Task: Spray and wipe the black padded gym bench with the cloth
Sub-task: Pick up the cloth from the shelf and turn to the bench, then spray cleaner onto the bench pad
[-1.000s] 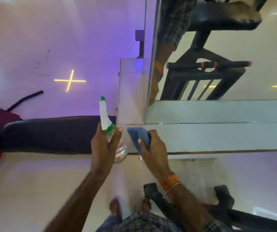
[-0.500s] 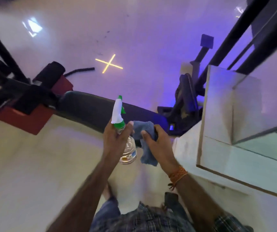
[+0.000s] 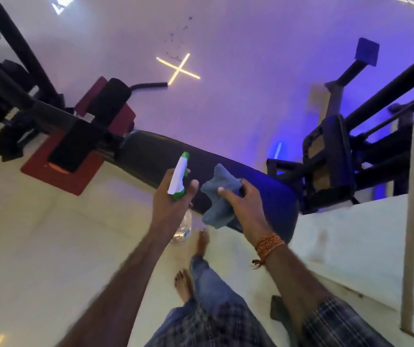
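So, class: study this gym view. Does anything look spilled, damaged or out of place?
Dark smudges mark the pale floor beyond the black padded bench, near the glowing cross. Nothing looks spilled. The left hand holds the spray bottle upright; the right hand holds the cloth.

Black padded bench [image 3: 150,156] tinted blue at one end, blue-grey cloth [image 3: 219,196], white and green spray bottle [image 3: 177,180], orange wrist thread [image 3: 267,245], plaid shirt [image 3: 226,326], red frame plates [image 3: 58,171]
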Demonstrator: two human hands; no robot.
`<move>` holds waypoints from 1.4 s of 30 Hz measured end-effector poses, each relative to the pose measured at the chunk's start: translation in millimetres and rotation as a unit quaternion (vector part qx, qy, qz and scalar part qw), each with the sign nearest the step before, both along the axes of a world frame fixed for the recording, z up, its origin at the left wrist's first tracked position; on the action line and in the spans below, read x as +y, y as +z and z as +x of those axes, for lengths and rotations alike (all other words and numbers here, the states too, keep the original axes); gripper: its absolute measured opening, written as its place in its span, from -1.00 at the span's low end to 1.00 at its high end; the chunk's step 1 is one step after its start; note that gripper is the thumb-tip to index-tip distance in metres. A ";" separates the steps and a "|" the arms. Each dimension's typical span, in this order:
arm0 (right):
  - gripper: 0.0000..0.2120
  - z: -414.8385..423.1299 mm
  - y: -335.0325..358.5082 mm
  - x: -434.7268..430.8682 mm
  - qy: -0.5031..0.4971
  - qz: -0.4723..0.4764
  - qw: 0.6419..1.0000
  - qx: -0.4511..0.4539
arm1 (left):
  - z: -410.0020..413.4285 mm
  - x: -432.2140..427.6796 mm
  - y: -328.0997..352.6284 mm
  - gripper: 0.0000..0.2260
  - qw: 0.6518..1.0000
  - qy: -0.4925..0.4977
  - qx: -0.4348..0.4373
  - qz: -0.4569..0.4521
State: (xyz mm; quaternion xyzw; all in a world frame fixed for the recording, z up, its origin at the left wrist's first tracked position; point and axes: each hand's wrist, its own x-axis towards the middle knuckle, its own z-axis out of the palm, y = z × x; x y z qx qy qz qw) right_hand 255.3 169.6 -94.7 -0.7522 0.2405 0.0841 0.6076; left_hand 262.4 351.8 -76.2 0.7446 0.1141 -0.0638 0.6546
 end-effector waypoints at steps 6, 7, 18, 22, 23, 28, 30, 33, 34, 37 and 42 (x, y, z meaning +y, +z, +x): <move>-0.87 86.9 -82.3 10.7 -0.014 -0.012 1.000 0.022 | 78.3 14.2 -72.8 -0.70 0.999 -0.026 0.008 0.040; -0.85 100.4 -100.4 13.8 -0.010 -0.019 0.999 0.024 | 89.1 14.6 -90.1 -0.72 0.998 -0.030 0.015 0.058; -0.72 174.0 -289.5 1.0 -0.148 -0.030 0.978 0.146 | 169.0 9.3 -266.6 -0.75 0.984 -0.072 0.090 0.133; -0.63 151.1 -321.6 -11.9 -0.165 -0.139 0.957 0.195 | 169.9 9.4 -304.4 -0.67 0.978 -0.109 0.126 0.122; -0.59 144.2 -324.4 -9.8 -0.141 -0.189 0.953 0.192 | 168.0 9.3 -310.0 -0.65 0.977 -0.120 0.128 0.121; -0.42 131.8 -330.8 15.3 0.101 -0.401 0.899 0.145 | 166.0 9.8 -320.8 -0.64 0.971 -0.155 0.129 0.126; -0.43 133.9 -333.6 21.9 0.139 -0.408 0.887 0.166 | 167.5 12.3 -323.9 -0.63 0.970 -0.164 0.130 0.123; -0.46 136.7 -334.7 29.3 0.127 -0.448 0.870 0.161 | 167.7 16.3 -327.8 -0.68 0.969 -0.167 0.136 0.118; -0.46 138.0 -334.6 32.3 0.132 -0.463 0.863 0.152 | 167.1 17.9 -328.8 -0.68 0.970 -0.164 0.137 0.116; -0.48 143.0 -335.5 43.3 0.176 -0.481 0.852 0.110 | 165.5 26.0 -331.5 -0.62 0.970 -0.155 0.144 0.117; -0.43 169.8 -341.8 78.7 0.288 -0.441 0.850 0.004 | 165.4 52.9 -334.1 -0.63 0.979 -0.074 0.163 0.092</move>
